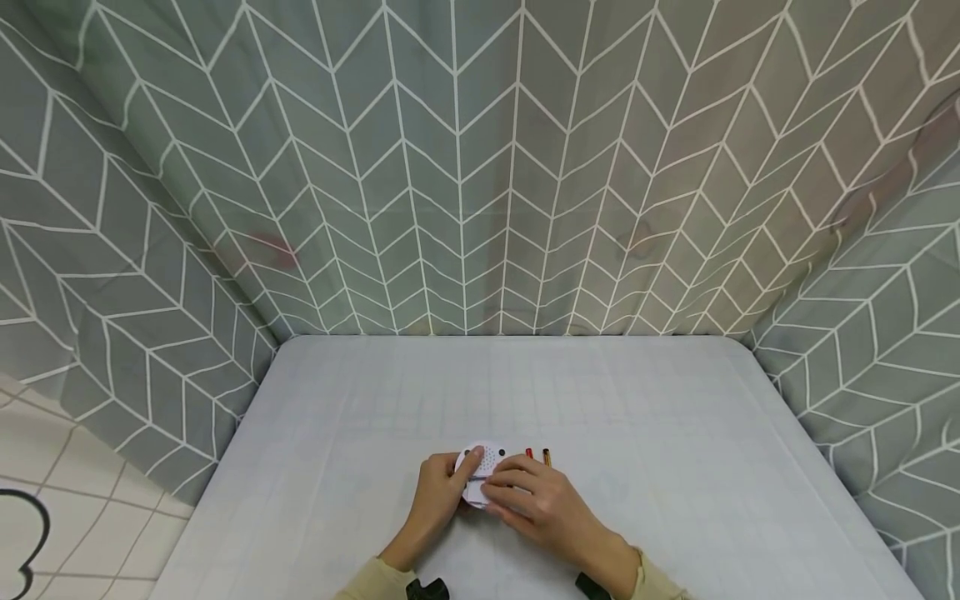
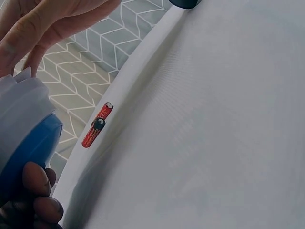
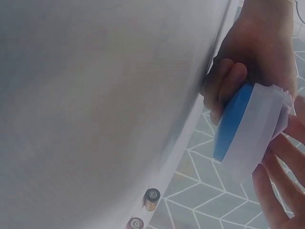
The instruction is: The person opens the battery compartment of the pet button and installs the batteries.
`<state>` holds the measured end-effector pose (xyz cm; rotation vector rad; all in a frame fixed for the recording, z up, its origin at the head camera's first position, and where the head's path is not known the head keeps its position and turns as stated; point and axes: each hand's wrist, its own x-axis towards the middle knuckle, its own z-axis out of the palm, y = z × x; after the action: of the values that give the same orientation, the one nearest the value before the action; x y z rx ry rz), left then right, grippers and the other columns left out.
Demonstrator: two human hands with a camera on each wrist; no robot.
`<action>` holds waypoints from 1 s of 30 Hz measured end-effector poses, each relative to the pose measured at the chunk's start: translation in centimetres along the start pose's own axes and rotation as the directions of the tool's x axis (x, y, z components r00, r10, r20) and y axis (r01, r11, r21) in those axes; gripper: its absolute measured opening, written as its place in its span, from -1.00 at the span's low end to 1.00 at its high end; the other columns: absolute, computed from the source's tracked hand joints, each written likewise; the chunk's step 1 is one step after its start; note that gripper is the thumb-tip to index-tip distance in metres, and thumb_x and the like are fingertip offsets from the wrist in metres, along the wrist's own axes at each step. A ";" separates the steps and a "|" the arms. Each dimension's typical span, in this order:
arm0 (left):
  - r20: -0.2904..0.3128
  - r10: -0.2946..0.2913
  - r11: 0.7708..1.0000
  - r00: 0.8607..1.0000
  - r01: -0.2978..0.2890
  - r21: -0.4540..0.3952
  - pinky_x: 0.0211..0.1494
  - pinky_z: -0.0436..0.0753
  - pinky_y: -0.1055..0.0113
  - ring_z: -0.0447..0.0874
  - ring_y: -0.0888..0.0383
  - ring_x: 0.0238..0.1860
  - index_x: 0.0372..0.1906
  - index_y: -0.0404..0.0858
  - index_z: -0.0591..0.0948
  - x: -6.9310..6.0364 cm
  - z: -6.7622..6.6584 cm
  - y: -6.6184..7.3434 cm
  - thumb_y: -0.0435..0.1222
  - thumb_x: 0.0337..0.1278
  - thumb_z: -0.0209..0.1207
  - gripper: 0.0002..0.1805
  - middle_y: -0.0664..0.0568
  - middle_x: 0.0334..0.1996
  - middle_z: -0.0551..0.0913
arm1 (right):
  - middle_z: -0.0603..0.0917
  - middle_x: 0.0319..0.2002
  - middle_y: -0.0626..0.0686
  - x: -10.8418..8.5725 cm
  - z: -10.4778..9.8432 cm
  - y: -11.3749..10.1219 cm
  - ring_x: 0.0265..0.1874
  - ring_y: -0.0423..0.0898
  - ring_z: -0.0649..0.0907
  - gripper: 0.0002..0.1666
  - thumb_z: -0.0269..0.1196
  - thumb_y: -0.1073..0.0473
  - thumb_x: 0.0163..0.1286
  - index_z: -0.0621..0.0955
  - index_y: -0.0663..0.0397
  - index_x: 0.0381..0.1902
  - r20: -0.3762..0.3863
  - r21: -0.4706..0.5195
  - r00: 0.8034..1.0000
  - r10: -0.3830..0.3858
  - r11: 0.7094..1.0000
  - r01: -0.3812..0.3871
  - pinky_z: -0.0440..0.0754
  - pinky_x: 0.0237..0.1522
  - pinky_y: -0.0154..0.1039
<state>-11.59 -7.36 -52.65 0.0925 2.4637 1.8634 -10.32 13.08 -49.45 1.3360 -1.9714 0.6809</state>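
A round device [image 1: 491, 459], white with small speaker holes and dark screw holes on the upturned face, is held above the table. Its underside is blue, as the blue shell [image 3: 233, 124] shows in the right wrist view. My left hand [image 1: 437, 492] grips it from the left, thumb on the white face and fingers curled beneath. The fingers and thumb of my right hand [image 1: 536, 504] pinch a white battery cover [image 1: 476, 492] at the device's near part. That hand hides much of the cover and whatever lies under it.
Two batteries, a red battery [image 1: 528, 452] and a black-and-gold battery [image 1: 547, 457], lie side by side just beyond my right hand. A white cloth covers the table [image 1: 337, 417]. Patterned curtains [image 1: 487, 167] hang behind and at both sides.
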 end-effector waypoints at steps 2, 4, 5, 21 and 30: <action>-0.002 0.010 1.000 1.000 -0.010 0.001 -0.72 0.44 0.44 0.44 0.31 -0.81 -0.57 -0.29 0.69 0.0 0.0 0.0 0.00 0.48 0.24 -0.46 0.18 -0.79 0.54 | 0.80 -0.09 -0.02 -0.1 0.1 0.0 -0.05 -0.04 0.76 -0.76 0.46 0.08 0.41 0.80 0.05 -0.05 -0.003 0.007 1.000 0.005 1.000 -0.005 0.71 0.04 -0.24; -0.005 0.017 1.000 1.000 -0.017 0.017 -0.72 0.43 0.44 0.43 0.33 -0.82 -0.57 -0.28 0.70 0.0 0.1 -0.1 0.01 0.49 0.23 -0.47 0.19 -0.80 0.54 | 0.80 -0.09 -0.02 -0.1 0.1 0.0 -0.05 -0.04 0.76 -0.74 0.48 0.07 0.38 0.80 0.05 -0.05 -0.008 0.021 1.000 0.016 1.000 -0.016 0.70 0.04 -0.24; -0.004 0.018 1.000 1.000 -0.018 0.023 -0.72 0.43 0.44 0.42 0.34 -0.82 -0.57 -0.27 0.70 0.0 0.1 -0.1 0.01 0.48 0.23 -0.47 0.19 -0.80 0.53 | 0.80 -0.09 -0.02 -0.2 0.1 0.0 -0.05 -0.04 0.76 -0.73 0.50 0.08 0.36 0.80 0.04 -0.05 -0.011 0.031 1.000 0.026 0.999 -0.026 0.70 0.04 -0.23; -0.004 0.018 1.000 1.000 -0.017 0.019 -0.70 0.41 0.44 0.42 0.36 -0.81 -0.55 -0.26 0.73 0.0 0.2 -0.2 0.01 0.46 0.25 -0.49 0.16 -0.78 0.57 | 0.81 -0.13 0.02 -0.4 -0.5 0.3 -0.13 -0.08 0.79 -0.61 0.62 0.27 0.14 0.77 0.13 -0.07 -0.090 0.252 0.983 0.163 0.958 -0.136 0.70 0.03 -0.29; 0.008 0.005 0.999 1.000 -0.005 0.040 -0.68 0.48 0.40 0.47 0.32 -0.78 -0.48 -0.25 0.75 0.0 0.1 -0.1 0.02 0.47 0.24 -0.52 0.12 -0.71 0.66 | 0.82 -0.13 0.02 -1.1 -1.7 1.3 -0.16 -0.12 0.80 -0.58 0.61 0.32 0.11 0.77 0.09 -0.04 -0.074 0.242 0.965 0.251 0.943 -0.227 0.69 0.05 -0.35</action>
<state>-11.61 -7.27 -52.83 0.1072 2.4981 1.8124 -10.86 15.41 -49.20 1.1731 -2.0360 1.1039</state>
